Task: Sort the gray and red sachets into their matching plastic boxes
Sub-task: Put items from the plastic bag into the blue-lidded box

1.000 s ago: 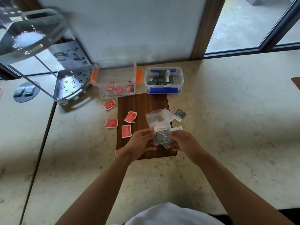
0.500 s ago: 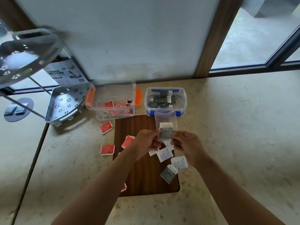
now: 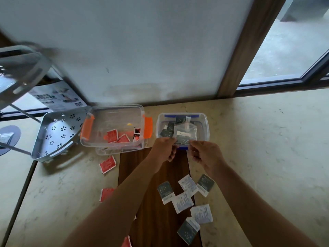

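My left hand [image 3: 164,150] and my right hand [image 3: 204,154] both pinch the lower edge of a clear plastic bag [image 3: 185,134] with a gray sachet inside. The bag hangs over the front of the blue-clipped box [image 3: 204,129], which holds several gray sachets. To its left stands the orange-clipped box [image 3: 114,125] with red sachets [image 3: 112,136] in it. Several gray sachets [image 3: 185,200] lie loose on and beside the wooden board [image 3: 156,220] under my arms. Loose red sachets [image 3: 107,164] lie left of the board.
A gray perforated corner shelf rack [image 3: 57,134] stands at the left, with an upper tier [image 3: 19,68] overhanging. A printed leaflet [image 3: 55,95] leans behind it. The wall and a window frame [image 3: 249,50] close off the far edge of the beige stone counter [image 3: 267,157].
Both hands carried the clear bag forward from above the board to over the blue-clipped box. Gray sachets dropped out onto the board. The view tilted forward.
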A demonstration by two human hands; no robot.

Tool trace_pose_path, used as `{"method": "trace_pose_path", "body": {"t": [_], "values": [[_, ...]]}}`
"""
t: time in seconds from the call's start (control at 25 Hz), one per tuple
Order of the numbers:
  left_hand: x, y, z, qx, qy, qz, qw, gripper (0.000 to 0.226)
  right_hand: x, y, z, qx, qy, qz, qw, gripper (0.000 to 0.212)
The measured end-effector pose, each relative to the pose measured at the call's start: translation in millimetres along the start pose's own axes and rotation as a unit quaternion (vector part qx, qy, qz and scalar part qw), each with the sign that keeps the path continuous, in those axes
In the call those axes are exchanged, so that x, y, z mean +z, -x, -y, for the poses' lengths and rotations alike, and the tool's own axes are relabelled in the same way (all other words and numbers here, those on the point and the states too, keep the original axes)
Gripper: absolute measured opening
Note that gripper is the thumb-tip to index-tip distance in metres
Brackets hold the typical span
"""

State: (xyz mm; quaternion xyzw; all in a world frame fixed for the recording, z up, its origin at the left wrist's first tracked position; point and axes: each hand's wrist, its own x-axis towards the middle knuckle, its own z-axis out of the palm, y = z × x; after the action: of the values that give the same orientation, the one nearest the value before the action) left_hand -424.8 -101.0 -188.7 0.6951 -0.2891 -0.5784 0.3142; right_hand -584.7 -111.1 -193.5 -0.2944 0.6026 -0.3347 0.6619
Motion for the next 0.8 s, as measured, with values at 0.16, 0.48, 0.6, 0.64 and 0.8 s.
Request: {"method": "trace_pose_path", "body": {"t": [0.16, 0.48, 0.6, 0.64, 0.8], "values": [[-2.1, -11.5, -7.9, 0.0, -0.023, -0.003, 1.0, 0.032, -1.2, -10.8, 5.1, 0.009, 0.023, -0.024, 0.999, 0.017], [-5.5, -5.3, -17.9, 0.031, -0.013, 0.006, 0.999, 0.031, 1.2, -6.5, 11.1, 0.025, 0.003, -0.031, 0.999, 0.016], [-7.0, -3.5, -20.4, 0.04, -0.007, 0.01, 0.999, 0.029, 1.3, -4.2, 14.3, 0.027, 0.001, -0.025, 0.999, 0.018], [-7.5, -2.6, -20.9, 0.041, -0.006, 0.009, 0.999, 0.029, 1.1, -2.9, 15.7, 0.026, -0.003, -0.021, 0.999, 0.018], [-9.4, 1.4, -21.2, 0.048, -0.005, 0.007, 0.999, 0.03, 0.8, 2.4, 20.5, 0.015, -0.003, -0.004, 1.0, 0.018]]}}
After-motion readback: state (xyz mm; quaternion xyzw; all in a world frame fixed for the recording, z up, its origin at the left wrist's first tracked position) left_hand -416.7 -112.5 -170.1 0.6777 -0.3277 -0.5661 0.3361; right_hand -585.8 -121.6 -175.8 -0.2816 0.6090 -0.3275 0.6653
